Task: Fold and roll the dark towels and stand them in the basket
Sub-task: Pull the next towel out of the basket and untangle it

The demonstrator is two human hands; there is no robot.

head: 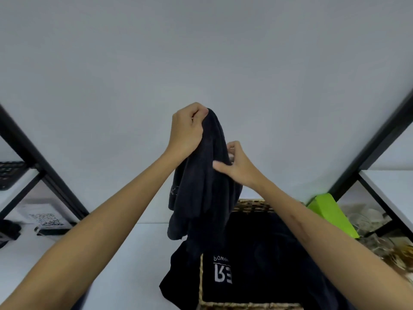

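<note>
- Head view: the left hand point(186, 128) is raised in front of the pale wall point(201, 52), fingers curled tight over the top edge of a dark towel point(201, 182), which hangs bunched in loose folds.
- The right hand point(238, 165) sits lower on the towel's right edge, thumb pressed to the near side of the cloth and fingers wrapped behind it, pinching a fold.
- The towel's bottom edge dangles over the left rim of the woven basket point(252, 205); whether it touches the cloth below cannot be told.
- The basket stands on the white table point(125, 253), low and right of centre, and is filled with more dark cloth point(257, 253); one piece shows white lettering, and a dark corner spills over the basket's left side onto the table.
- Bare tabletop lies left of the basket, between it and the left forearm.
- Black frame bars point(33, 157) slant up on the left and also on the right, closing in the space at both sides.
- A card with a QR code point(45, 217) stands at the far left, well apart from the basket.
- A green sheet point(333, 214) leans just beside the basket's right far corner.
</note>
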